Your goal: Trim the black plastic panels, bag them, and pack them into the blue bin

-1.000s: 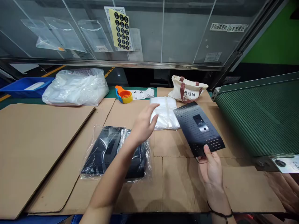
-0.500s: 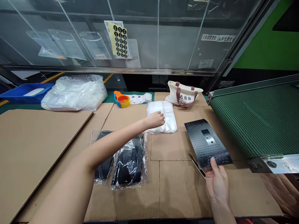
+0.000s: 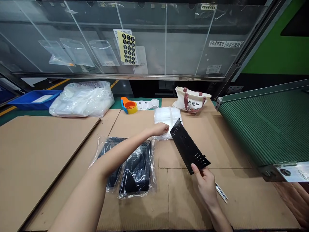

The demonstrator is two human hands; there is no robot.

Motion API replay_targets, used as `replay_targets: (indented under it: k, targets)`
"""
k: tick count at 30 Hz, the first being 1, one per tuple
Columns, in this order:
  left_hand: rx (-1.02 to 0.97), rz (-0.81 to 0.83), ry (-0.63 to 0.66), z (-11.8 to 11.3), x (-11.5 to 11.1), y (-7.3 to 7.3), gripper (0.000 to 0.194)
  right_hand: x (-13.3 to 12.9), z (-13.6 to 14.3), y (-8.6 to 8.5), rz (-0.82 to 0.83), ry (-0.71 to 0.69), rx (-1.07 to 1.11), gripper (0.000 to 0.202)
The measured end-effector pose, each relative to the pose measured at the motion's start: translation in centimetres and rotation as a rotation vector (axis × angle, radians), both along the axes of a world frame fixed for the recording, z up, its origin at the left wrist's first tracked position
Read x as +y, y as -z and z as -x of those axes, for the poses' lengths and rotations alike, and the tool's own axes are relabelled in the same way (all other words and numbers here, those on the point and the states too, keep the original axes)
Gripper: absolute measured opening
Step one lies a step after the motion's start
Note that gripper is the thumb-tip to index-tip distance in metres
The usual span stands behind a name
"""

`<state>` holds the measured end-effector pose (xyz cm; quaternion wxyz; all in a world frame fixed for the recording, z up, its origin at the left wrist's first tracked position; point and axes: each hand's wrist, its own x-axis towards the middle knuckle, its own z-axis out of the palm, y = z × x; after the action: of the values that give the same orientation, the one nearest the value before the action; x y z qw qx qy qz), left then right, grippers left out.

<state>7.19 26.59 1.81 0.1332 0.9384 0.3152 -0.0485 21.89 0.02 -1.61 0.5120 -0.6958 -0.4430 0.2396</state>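
Here, right hand (image 3: 206, 187) grips black panel (image 3: 188, 145), left hand (image 3: 161, 129) curled, over cardboard (image 3: 185, 199) beside conveyor (image 3: 270, 125).

The bare left arm (image 3: 96, 180) comes from the lower left and reaches diagonally far forward, to the right, its elbow softly bent. The bare left hand (image 3: 161, 129) is turned palm down, and the fingers are curled inward. The bare right hand (image 3: 206, 183) is nearer to the body, thumb upper and extended, fingers folded beneath in a pinch. Its wrist is nearly straight.
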Motion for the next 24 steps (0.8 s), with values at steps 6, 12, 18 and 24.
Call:
replay_targets:
  k: [6, 12, 18, 24]
  targets:
    - [-0.066, 0.092, -0.18, 0.2, 0.1, 0.6, 0.02, 0.8, 0.9, 0.9, -0.015, -0.067, -0.173, 0.051]
    - [-0.256, 0.176, -0.304, 0.5, 0.4, 0.6, 0.017, 0.8, 1.0, 1.2, -0.023, -0.078, -0.252, 0.049]
    - [-0.632, 0.278, -0.6, 0.7, 1.2, 0.2, 0.02, 0.8, 1.0, 0.8, -0.026, -0.045, -0.274, 0.05]
    - [-1.094, 0.595, -0.895, -0.3, 2.2, -0.7, 0.023, 1.1, 1.3, 0.5, -0.01, -0.037, -0.238, 0.049]
